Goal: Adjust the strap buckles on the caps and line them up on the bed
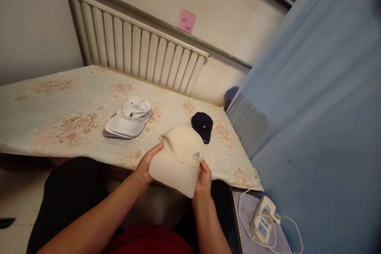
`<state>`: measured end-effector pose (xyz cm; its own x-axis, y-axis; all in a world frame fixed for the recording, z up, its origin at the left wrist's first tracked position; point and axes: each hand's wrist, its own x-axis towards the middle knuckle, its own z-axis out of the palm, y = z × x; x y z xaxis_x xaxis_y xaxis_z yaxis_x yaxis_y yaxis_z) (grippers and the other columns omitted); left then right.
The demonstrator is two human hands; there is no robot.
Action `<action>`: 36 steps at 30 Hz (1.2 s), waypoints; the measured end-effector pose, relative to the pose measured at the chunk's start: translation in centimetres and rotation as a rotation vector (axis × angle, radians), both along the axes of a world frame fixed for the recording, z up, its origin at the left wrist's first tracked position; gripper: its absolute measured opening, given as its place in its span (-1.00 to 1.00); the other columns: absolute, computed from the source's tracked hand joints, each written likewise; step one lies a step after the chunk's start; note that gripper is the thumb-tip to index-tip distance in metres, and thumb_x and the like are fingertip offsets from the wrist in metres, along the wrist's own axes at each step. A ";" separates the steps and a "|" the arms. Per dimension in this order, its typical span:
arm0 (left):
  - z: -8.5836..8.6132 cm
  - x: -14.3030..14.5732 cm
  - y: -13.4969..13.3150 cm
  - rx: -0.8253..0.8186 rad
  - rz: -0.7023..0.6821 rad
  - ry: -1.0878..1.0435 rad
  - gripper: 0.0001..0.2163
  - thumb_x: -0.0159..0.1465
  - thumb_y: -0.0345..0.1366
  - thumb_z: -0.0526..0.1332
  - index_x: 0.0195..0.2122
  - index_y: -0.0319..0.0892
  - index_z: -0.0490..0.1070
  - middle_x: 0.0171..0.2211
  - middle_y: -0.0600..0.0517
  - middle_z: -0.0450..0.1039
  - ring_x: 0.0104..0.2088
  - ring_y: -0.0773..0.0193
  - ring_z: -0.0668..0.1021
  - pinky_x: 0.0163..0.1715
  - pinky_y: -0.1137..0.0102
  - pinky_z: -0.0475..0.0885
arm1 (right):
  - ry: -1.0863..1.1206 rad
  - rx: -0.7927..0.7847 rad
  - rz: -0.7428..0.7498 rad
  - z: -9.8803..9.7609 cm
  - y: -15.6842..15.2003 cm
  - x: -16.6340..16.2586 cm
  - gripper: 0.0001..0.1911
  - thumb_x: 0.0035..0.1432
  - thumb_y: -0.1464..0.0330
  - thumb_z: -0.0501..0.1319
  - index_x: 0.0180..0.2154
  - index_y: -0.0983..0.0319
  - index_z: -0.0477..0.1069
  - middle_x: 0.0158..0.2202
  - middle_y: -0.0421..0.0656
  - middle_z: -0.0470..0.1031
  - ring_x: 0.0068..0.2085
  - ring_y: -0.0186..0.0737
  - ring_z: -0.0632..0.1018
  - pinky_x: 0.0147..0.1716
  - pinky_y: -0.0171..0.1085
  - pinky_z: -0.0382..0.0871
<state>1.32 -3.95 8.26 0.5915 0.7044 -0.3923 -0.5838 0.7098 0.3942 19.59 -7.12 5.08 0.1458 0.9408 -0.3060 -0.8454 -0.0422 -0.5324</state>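
While I am holding the cream cap [178, 158] just over the near edge of the counter [59, 103], the left grip [145, 166] is pinching its side, thumb on top, and the right grip [204, 178] is closing on the brim's corner. To my judgement it is light, soft in the crown and stiffer in the brim, so the brim is the better place to hold. Behind it I am counting one dark cap [203, 125] and one white cap [131, 117], which is perhaps lying on a second brim: three caps surely.
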 end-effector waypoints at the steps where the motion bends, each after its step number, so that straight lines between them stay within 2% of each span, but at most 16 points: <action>1: 0.0 0.1 0.0 0.000 -0.004 0.000 -0.55 0.24 -0.11 0.15 -0.01 -0.41 0.42 -0.47 -0.21 0.58 -0.47 -0.03 0.62 -0.43 0.18 0.53 | 0.000 0.000 -0.009 0.0 -0.1 0.0 -0.72 0.11 0.34 0.14 -0.18 0.29 0.52 -0.33 -0.12 0.65 -0.14 -0.16 0.61 0.06 -0.11 0.37; 9: 1.1 0.6 -0.3 -0.043 0.023 0.004 -0.56 0.25 -0.17 0.15 0.04 -0.41 0.39 -0.46 -0.17 0.59 -0.48 0.01 0.62 -0.41 0.23 0.53 | 0.020 -0.023 0.001 -0.5 -0.1 0.5 -0.74 0.10 0.33 0.16 -0.21 0.28 0.53 -0.35 -0.13 0.65 -0.16 -0.17 0.61 0.06 -0.12 0.36; 14: 1.4 1.3 -0.4 -0.034 0.055 -0.010 -0.57 0.26 -0.21 0.15 0.08 -0.40 0.36 -0.39 -0.17 0.61 -0.44 0.03 0.63 -0.34 0.24 0.53 | -0.003 -0.018 0.011 -0.1 -0.6 0.7 -0.73 0.07 0.31 0.18 -0.22 0.28 0.53 -0.39 -0.13 0.64 -0.18 -0.12 0.61 0.06 -0.07 0.36; 20: 0.8 1.2 -0.4 -0.007 0.068 -0.016 -0.57 0.27 -0.21 0.14 0.08 -0.40 0.36 -0.38 -0.17 0.61 -0.43 0.04 0.64 -0.31 0.25 0.53 | 0.018 -0.031 0.015 0.0 -1.0 0.3 -0.73 0.10 0.33 0.15 -0.22 0.28 0.53 -0.39 -0.13 0.64 -0.17 -0.12 0.61 0.06 -0.07 0.35; 31: -0.7 0.2 0.6 -0.032 0.027 -0.039 -0.47 0.27 -0.02 0.09 0.10 -0.36 0.35 -0.36 -0.21 0.60 -0.37 -0.02 0.64 -0.31 0.20 0.54 | 0.029 -0.022 0.061 -2.0 1.0 0.5 -0.77 0.07 0.34 0.19 -0.25 0.30 0.53 -0.34 -0.09 0.64 -0.14 -0.12 0.61 0.06 -0.06 0.35; 36: -1.5 0.1 1.4 -0.041 0.001 -0.035 -0.47 0.25 -0.04 0.14 0.08 -0.40 0.37 -0.38 -0.25 0.60 -0.38 -0.07 0.64 -0.31 0.14 0.53 | 0.030 -0.027 0.062 -3.2 1.7 0.6 -0.77 0.09 0.30 0.21 -0.25 0.27 0.54 -0.32 -0.10 0.65 -0.09 -0.10 0.59 0.08 -0.03 0.34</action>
